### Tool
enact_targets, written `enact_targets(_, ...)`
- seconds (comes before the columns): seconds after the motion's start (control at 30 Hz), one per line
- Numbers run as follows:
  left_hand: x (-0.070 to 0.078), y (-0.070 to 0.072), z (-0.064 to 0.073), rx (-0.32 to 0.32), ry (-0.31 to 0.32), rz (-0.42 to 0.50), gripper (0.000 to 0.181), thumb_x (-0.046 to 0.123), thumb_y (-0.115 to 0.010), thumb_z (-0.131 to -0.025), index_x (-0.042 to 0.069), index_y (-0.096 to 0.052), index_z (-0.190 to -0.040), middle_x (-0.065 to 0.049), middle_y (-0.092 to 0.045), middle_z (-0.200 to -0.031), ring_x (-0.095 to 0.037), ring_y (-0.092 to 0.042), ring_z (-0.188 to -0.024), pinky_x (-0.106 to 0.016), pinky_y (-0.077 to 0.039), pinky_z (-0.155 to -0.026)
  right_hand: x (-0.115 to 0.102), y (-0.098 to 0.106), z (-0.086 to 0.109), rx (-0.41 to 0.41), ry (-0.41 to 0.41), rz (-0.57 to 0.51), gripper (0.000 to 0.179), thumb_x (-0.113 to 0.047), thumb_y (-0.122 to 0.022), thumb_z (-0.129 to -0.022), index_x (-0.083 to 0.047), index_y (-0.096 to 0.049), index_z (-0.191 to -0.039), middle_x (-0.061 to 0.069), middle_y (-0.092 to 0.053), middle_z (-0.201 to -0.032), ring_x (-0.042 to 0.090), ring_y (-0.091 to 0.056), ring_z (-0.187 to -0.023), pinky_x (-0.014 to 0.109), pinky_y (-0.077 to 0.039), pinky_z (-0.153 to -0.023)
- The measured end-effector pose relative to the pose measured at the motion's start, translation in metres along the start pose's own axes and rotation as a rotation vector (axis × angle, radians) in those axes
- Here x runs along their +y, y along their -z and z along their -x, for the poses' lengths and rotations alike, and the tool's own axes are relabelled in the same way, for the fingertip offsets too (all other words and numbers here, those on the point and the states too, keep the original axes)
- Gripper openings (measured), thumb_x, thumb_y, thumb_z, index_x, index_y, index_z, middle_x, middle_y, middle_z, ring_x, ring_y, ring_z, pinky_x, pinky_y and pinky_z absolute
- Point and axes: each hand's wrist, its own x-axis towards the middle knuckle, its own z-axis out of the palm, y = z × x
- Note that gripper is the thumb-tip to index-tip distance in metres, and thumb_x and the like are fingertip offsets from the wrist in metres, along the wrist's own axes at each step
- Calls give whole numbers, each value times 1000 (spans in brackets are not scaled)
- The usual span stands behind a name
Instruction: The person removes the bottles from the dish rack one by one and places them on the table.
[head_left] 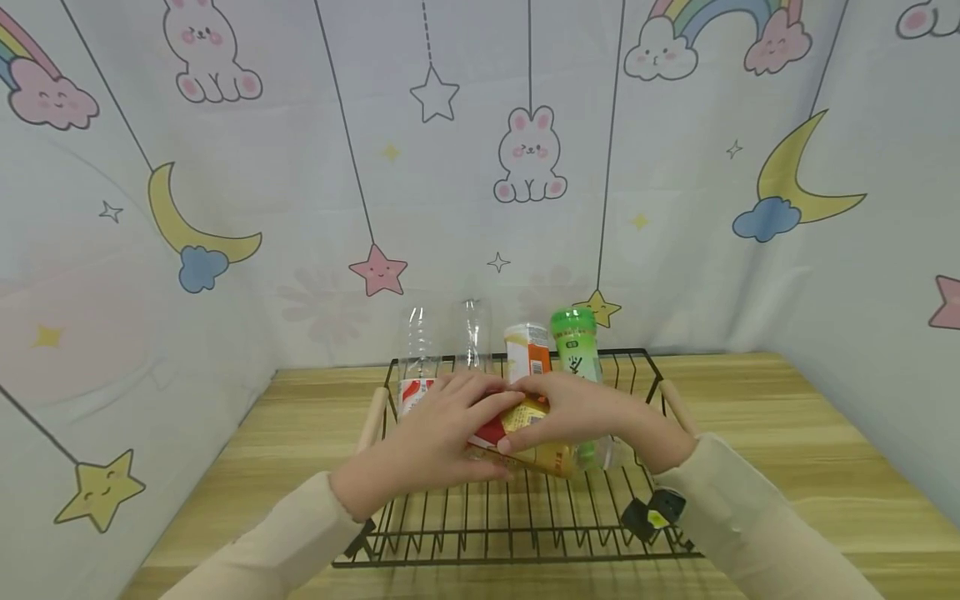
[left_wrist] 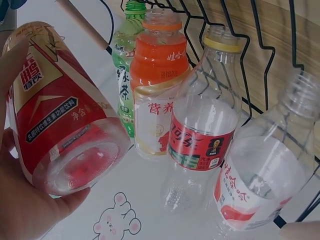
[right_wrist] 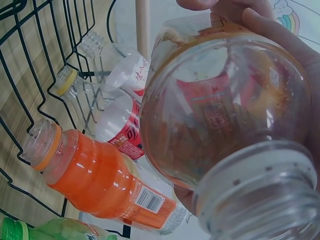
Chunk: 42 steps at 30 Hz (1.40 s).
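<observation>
A plastic bottle (head_left: 553, 457) with a red-and-gold label lies tilted between my two hands, above the wire basket (head_left: 480, 533). My left hand (head_left: 442, 429) holds it around the base end; its thumb and fingers curve along the label in the left wrist view. My right hand (head_left: 577, 408) grips the bottle from the other side, toward the neck. In the right wrist view the bottle's neck (right_wrist: 257, 192) has no cap, and its clear shoulder hides part of the hand. Behind the hands stand a green bottle (left_wrist: 129, 55) and an orange-and-white bottle (left_wrist: 159, 85).
Two clear bottles stand in the basket too, one with a red label (left_wrist: 205, 147) and one with a white label (left_wrist: 255, 185). Wooden handles (head_left: 372, 417) flank the basket on the wood-grain table (head_left: 780, 442). A patterned curtain (head_left: 480, 200) hangs behind.
</observation>
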Motion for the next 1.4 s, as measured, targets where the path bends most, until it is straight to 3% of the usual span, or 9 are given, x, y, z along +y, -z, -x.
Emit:
enact_targets(0.23, 0, -6, 0, 16, 26, -2, 71, 54, -76, -76, 14, -56, -131, 1, -55, -126, -18, -46, -122, -43, -38, -103, 2, -2, -1, 1, 7, -12, 57, -49, -72, -80, -16, -60, -124, -5, -62, -111, 13, -56, -92, 34, -49, -81)
enact_targets(0.8, 1, -6, 1, 7, 50, 1, 70, 52, -77, -75, 14, -57, -131, 0, -56, -125, -20, -46, -123, -45, -39, -103, 2, -5, -3, -12, 25, -41, 53, -46, -73, -81, -13, -61, -121, -5, -62, -105, 14, -56, -88, 32, -49, -77)
enact_targets(1.07, -1, 0, 1, 33, 70, 16, 70, 48, -81, -72, 16, -58, -130, 0, -58, -122, -19, -48, -118, -46, -39, -102, -1, 0, -3, -6, 31, -26, 62, -49, -71, -83, -10, -56, -129, -2, -62, -112, 14, -57, -92, 34, -50, -79)
enact_targets(1.23, -5, 4, 2, 65, 83, -19, 71, 47, -83, -70, 17, -58, -130, -2, -59, -122, -21, -50, -117, -46, -40, -99, -4, 5, -2, 16, 13, -34, 68, -49, -71, -82, -9, -53, -134, 1, -60, -111, 17, -55, -92, 32, -49, -76)
enact_targets(1.4, -9, 8, 5, 95, 106, -52, 72, 49, -84, -68, 17, -60, -127, -1, -60, -121, -20, -51, -116, -45, -41, -96, -3, 8, 0, 48, 6, -78, 70, -49, -70, -83, -11, -49, -138, 4, -59, -122, 20, -57, -103, 34, -51, -81)
